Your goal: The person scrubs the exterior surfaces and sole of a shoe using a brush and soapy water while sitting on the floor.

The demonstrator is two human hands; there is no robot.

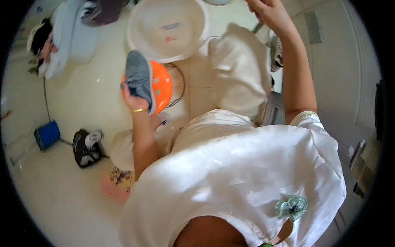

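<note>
Left hand (134,99): fingers clamped grey shoe (139,76), presumably steadying it above orange stool (164,85) | right hand (271,15): couldn't tell finger state.

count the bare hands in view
2. The bare left hand, left of centre, grips a grey fabric shoe with a pale sole; the bare right hand is at the top edge, partly cut off. No other hand shows.

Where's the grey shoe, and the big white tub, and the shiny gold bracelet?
Grey shoe (138,74): head view, on its upper.
White tub (155,33): head view, on its bare inside bottom.
Gold bracelet (140,110): head view, on the band around the wrist.
</note>
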